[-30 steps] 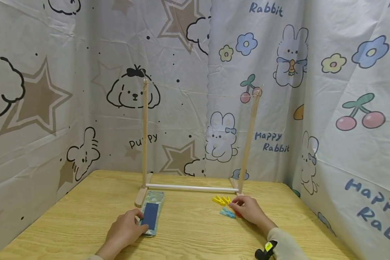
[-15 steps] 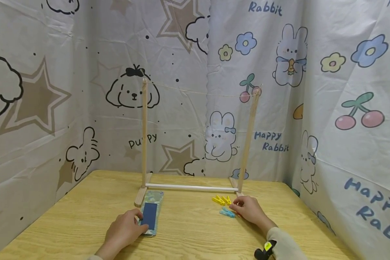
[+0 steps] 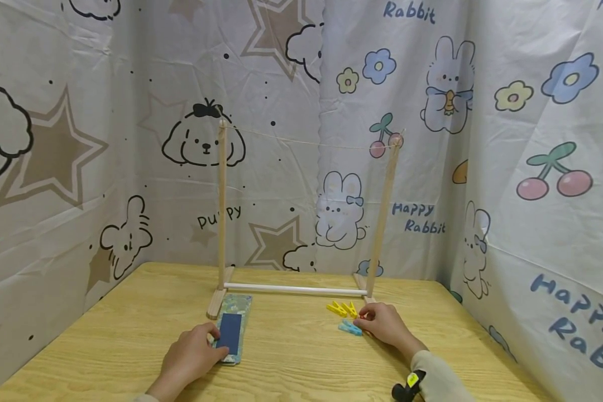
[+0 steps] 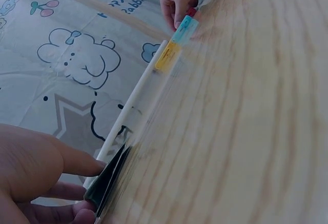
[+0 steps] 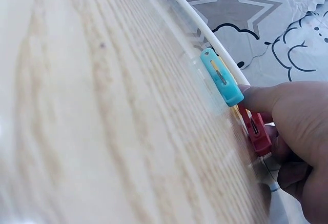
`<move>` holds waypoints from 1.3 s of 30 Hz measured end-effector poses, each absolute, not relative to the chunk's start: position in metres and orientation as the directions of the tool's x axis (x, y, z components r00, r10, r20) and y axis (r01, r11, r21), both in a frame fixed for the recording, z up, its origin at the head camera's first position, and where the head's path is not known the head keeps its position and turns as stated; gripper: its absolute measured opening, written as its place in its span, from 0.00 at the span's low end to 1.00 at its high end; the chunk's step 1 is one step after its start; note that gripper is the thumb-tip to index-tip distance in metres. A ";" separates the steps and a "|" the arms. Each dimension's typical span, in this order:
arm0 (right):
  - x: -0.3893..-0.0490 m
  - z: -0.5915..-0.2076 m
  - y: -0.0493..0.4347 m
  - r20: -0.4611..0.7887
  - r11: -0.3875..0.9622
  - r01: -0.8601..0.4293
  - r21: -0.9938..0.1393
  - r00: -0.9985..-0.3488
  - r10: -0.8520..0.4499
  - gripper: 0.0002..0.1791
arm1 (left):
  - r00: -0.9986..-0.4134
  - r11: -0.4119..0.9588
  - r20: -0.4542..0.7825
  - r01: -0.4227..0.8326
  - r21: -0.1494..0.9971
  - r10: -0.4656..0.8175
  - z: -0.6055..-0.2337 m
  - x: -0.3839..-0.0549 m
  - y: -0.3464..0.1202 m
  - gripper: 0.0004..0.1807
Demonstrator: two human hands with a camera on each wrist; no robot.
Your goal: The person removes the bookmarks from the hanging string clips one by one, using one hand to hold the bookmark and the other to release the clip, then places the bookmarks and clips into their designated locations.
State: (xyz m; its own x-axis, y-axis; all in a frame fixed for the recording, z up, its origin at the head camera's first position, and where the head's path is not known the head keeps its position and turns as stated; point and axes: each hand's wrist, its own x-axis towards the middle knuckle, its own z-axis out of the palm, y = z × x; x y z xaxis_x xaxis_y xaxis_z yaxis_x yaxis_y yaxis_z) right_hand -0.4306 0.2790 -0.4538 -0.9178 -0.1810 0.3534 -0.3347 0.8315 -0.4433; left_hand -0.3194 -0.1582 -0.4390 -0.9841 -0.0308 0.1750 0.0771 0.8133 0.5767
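My left hand (image 3: 191,352) is at the left, thumb and index finger pinching a dark blue flat piece (image 3: 229,332) across its width. That piece lies on a longer patterned strip (image 3: 238,303); the left wrist view shows dark thin layers (image 4: 110,178) between the fingers. At the right, my right hand (image 3: 384,322) pinches a red clothespin (image 5: 259,134), mostly hidden by the fingers in the head view. A light blue clothespin (image 3: 350,328) lies right beside those fingertips. Just behind it are two yellow clothespins (image 3: 338,309).
Behind the hands stands a wooden frame: a left post (image 3: 223,206), a right post (image 3: 384,218) and a white bar (image 3: 296,289) low between them. A thin string (image 3: 306,143) spans the tops. Printed curtains (image 3: 276,184) enclose the wooden table (image 3: 291,346).
A bit of red now shows above the right fingertips, where it showed below them a second ago. The left hand keeps its place on the dark blue piece.
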 end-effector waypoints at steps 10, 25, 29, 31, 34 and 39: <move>-0.432 -0.456 0.280 0.354 0.836 -0.329 -0.438 -0.919 -0.177 0.11 | -0.987 0.821 0.156 0.060 0.568 -0.036 -0.438 -0.318 -0.156 0.17; -0.431 -0.454 0.280 0.342 0.838 -0.324 -0.439 -0.923 -0.178 0.11 | -0.983 0.815 0.178 0.068 0.576 -0.044 -0.441 -0.318 -0.157 0.15; -0.430 -0.454 0.279 0.332 0.837 -0.314 -0.448 -0.928 -0.170 0.11 | -0.983 0.821 0.178 0.078 0.566 -0.030 -0.440 -0.318 -0.157 0.15; -0.430 -0.453 0.278 0.328 0.838 -0.310 -0.450 -0.930 -0.168 0.11 | -0.984 0.826 0.178 0.080 0.558 -0.025 -0.440 -0.318 -0.158 0.15; -0.429 -0.452 0.278 0.327 0.838 -0.309 -0.450 -0.930 -0.167 0.11 | -0.984 0.829 0.176 0.078 0.553 -0.025 -0.440 -0.319 -0.158 0.16; -0.428 -0.451 0.278 0.323 0.839 -0.308 -0.448 -0.931 -0.169 0.12 | -0.983 0.831 0.183 0.086 0.550 -0.019 -0.441 -0.319 -0.157 0.16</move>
State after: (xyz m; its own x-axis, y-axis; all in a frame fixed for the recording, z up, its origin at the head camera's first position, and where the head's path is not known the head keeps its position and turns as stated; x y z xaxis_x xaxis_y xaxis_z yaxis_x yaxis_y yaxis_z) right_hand -0.4285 0.2785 -0.4515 -0.9311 -0.1686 0.3235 -0.3077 0.8392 -0.4484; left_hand -0.3193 -0.1574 -0.4410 -0.9830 -0.0192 0.1827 0.0859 0.8309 0.5498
